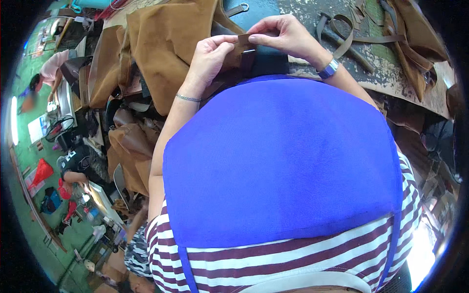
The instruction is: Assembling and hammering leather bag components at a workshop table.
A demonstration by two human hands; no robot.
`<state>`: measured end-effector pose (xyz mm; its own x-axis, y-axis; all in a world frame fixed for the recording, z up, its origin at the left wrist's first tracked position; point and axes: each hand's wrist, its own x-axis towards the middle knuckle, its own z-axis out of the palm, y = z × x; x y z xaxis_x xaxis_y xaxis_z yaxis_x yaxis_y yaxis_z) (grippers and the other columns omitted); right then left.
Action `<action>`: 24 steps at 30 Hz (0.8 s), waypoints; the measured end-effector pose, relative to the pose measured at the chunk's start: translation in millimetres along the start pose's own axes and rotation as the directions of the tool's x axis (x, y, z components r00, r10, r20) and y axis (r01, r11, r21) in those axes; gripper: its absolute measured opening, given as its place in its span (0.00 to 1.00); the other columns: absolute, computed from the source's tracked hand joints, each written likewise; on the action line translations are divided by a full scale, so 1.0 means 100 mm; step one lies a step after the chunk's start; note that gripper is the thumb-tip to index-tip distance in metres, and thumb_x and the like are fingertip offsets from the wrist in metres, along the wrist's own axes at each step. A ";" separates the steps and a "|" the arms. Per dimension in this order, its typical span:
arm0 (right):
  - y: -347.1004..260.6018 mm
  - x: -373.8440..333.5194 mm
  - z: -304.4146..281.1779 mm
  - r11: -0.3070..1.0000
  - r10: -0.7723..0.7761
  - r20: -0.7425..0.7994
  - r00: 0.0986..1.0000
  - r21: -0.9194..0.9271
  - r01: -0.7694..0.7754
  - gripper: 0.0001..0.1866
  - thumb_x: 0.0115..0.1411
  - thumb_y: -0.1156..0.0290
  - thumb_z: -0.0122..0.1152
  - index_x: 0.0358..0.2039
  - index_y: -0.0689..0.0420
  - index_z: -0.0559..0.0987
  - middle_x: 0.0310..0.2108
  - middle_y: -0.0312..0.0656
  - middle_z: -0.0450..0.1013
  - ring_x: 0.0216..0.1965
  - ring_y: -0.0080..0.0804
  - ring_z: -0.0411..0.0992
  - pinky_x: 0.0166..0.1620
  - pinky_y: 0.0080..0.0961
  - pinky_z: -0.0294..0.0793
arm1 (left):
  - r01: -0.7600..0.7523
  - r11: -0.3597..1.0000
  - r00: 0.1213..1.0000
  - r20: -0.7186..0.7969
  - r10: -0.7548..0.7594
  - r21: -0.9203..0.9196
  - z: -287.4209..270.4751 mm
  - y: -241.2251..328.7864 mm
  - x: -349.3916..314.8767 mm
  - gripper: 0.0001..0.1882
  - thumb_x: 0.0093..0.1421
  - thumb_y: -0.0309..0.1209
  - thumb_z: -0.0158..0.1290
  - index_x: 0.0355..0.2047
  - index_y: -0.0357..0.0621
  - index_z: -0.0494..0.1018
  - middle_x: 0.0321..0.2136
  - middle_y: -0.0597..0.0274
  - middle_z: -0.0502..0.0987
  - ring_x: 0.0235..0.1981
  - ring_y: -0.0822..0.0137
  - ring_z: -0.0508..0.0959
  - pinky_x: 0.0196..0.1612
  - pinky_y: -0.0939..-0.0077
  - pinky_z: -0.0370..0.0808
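Note:
At the top middle, my left hand [213, 57] pinches one end of a small brown leather strip [243, 38] between thumb and forefinger. The other end is pinched by my right hand [289, 38], so the strip spans the gap between them. Just below it hangs a dark brown strap [247, 60] with a small shiny metal piece at its top; I cannot tell whether the two are joined. A large brown leather bag [168, 46] lies right beside my left hand.
Right of my right hand, a hammer [348, 47] and a curled strap [346, 45] lie on the worn worktable [391, 73]. More brown leather pieces [413, 44] are at the far right. Brown bags [129, 149] are heaped at my left. Other people work further left.

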<state>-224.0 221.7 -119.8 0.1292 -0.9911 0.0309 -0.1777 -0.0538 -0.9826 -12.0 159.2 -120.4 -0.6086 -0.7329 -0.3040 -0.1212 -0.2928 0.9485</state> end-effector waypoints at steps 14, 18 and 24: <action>0.07 -0.02 0.04 0.999 0.010 -0.005 1.000 -0.039 -0.010 0.11 0.57 0.70 0.64 0.38 0.63 0.81 0.31 0.36 0.78 0.33 0.16 0.73 0.38 0.15 0.74 | 0.027 0.999 0.999 -0.032 -0.027 0.017 0.05 0.06 -0.05 0.11 0.58 0.22 0.48 0.39 0.33 0.76 0.32 0.59 0.79 0.29 0.73 0.78 0.35 0.80 0.78; 0.03 -0.02 0.07 0.998 0.035 -0.027 0.999 -0.048 -0.037 0.11 0.56 0.69 0.65 0.37 0.63 0.81 0.30 0.37 0.78 0.32 0.18 0.74 0.38 0.16 0.75 | 0.044 0.998 0.999 -0.025 -0.045 -0.038 0.03 0.08 -0.08 0.10 0.59 0.24 0.50 0.38 0.35 0.78 0.31 0.63 0.79 0.29 0.77 0.76 0.35 0.84 0.75; 0.04 0.00 0.06 0.998 -0.008 -0.044 0.999 -0.061 0.005 0.13 0.54 0.63 0.65 0.35 0.60 0.82 0.29 0.39 0.79 0.31 0.21 0.75 0.39 0.19 0.74 | 0.024 1.000 0.999 -0.024 -0.025 -0.016 0.07 0.13 -0.08 0.09 0.58 0.28 0.56 0.37 0.36 0.78 0.30 0.63 0.79 0.28 0.78 0.76 0.34 0.86 0.74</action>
<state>-218.4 221.8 -125.0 0.0877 -0.9951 0.0466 -0.2364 -0.0662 -0.9694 -14.1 165.3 -105.5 -0.5864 -0.7400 -0.3294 -0.1237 -0.3201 0.9393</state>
